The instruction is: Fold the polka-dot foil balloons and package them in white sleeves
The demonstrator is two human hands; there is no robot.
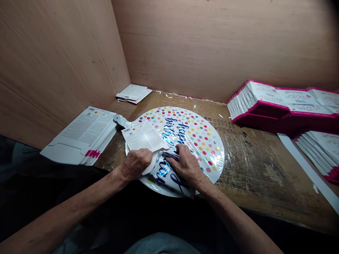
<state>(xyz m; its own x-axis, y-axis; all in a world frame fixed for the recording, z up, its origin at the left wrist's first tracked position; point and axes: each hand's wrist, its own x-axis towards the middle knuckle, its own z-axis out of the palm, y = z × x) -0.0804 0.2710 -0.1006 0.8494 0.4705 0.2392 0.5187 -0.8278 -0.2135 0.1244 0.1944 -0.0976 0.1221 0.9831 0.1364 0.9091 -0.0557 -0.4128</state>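
A flat round foil balloon [203, 141] with coloured dots and blue "happy birthday" lettering lies before me, its silvery tail [120, 120] pointing left. My left hand [137, 162] is closed on the near edge of a white printed card envelope [143, 135], which rests over the balloon's left part. Beside the envelope's open end, my right hand [185, 164] pinches a folded foil balloon [165, 169] with blue lettering. Part of that folded piece reaches toward the envelope; how far inside it goes is hidden by my hands.
At the left lies a fanned stack of white printed envelopes [79, 134]. A few more envelopes [134, 92] sit by the back corner. Pink-edged packs [280, 98] are piled at right, with another stack [320, 151] nearer. Wooden panels [225, 46] wall the taped cardboard surface [246, 169].
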